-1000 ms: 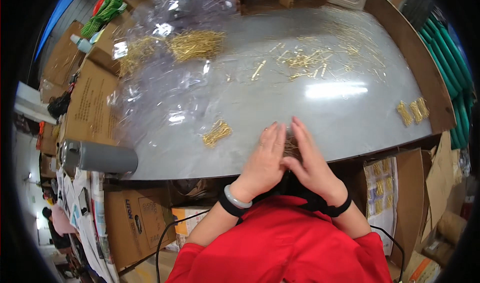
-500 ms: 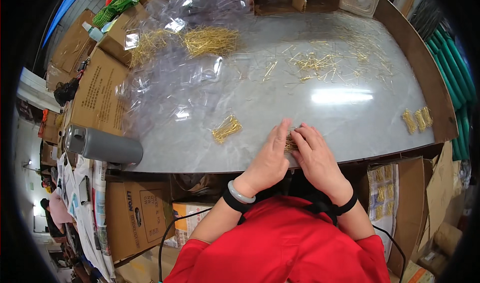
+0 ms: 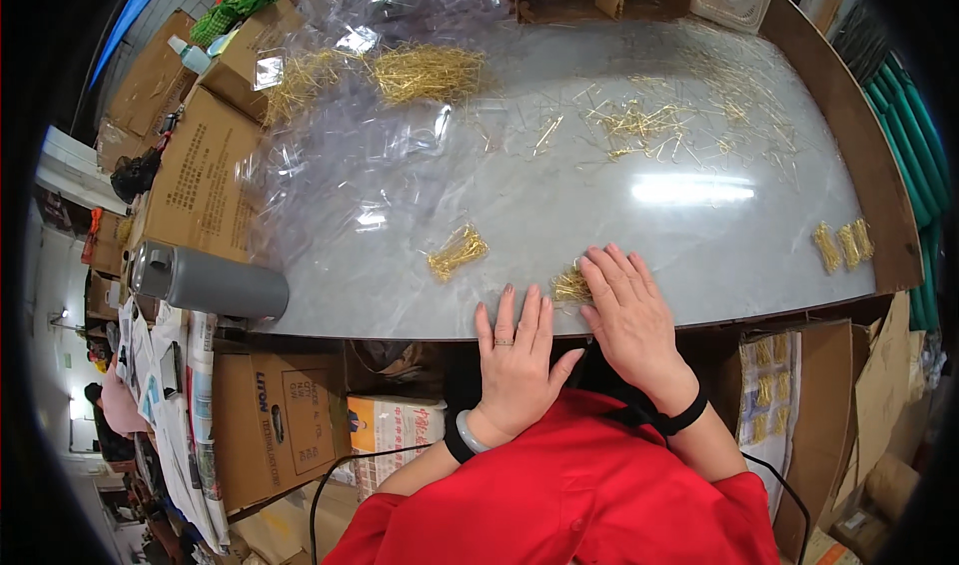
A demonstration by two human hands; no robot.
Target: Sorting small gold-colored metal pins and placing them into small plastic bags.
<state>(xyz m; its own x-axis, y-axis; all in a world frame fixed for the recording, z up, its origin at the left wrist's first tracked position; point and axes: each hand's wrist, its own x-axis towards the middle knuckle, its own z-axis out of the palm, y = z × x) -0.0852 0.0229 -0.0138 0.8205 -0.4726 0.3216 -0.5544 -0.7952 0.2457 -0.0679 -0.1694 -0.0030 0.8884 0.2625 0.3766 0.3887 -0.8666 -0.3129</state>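
A small bunch of thin gold wire hooks (image 3: 570,285) lies near the front edge of the grey tabletop. My right hand (image 3: 631,315) rests flat beside it, fingers stretched out, with the index finger and thumb at its right side. My left hand (image 3: 517,360) lies at the table's edge, palm down, fingers apart, holding nothing; a ring and a pale bangle show on it. To the left sits another bunch of gold wire hooks (image 3: 458,253). Three small gold bundles (image 3: 844,245) lie by the right side board.
Loose gold wires (image 3: 639,125) are scattered at the back, near a big gold wire heap (image 3: 430,73). Clear plastic bags (image 3: 350,175) cover the left. A grey bottle (image 3: 215,280) lies at the left edge. A cardboard wall (image 3: 849,125) borders the right.
My left hand has left the bunch and drawn back left to the table's edge, fingers spreading. My right hand stays beside the bunch, which is now more exposed. The view has shifted slightly.
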